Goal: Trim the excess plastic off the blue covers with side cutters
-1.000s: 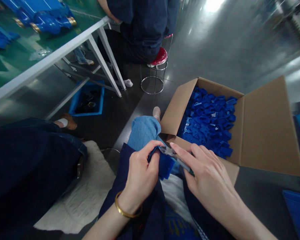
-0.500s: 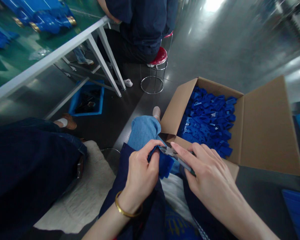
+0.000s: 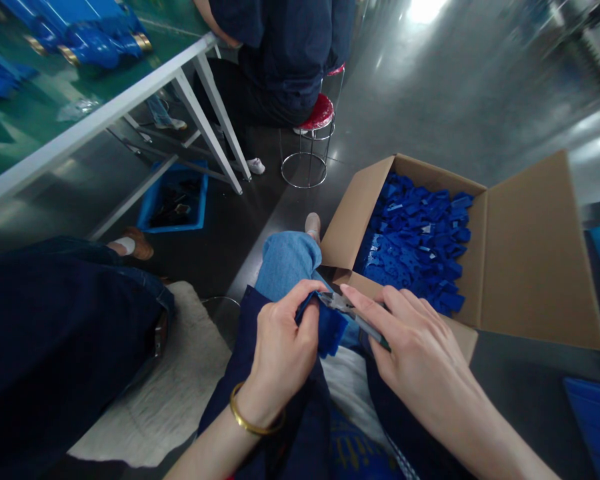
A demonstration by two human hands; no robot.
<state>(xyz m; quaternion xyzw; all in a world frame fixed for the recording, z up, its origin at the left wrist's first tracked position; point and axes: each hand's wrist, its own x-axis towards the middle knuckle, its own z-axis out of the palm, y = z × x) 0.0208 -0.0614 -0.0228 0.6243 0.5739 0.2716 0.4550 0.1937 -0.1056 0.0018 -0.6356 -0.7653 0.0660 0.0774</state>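
Between the thumb and fingers of my left hand (image 3: 285, 333) is a blue plastic part (image 3: 331, 331), held above my lap. Its upper end is partly hidden by the fingers. My right hand (image 3: 415, 333) is wrapped round a pair of cutting pliers (image 3: 344, 305), index finger stretched along the tool. The jaws of the pliers meet the upper edge of the blue part close to my left fingertips; whether they bite into it I cannot tell. Just beyond my right hand stands an open cardboard box (image 3: 525, 267) with many blue plastic pieces (image 3: 415, 233) inside.
A co-worker (image 3: 280, 53) sits by a red stool (image 3: 317, 113) at a green-topped table (image 3: 175, 20) bearing blue parts. Another person (image 3: 65, 347) is close on my left. Under the table lies a blue bin (image 3: 200, 210). Blue containers (image 3: 595, 420) stand at the right.
Almost nothing differs. Both hands, the blue part and the pliers keep practically the same position, with only a very slight shift of the view.
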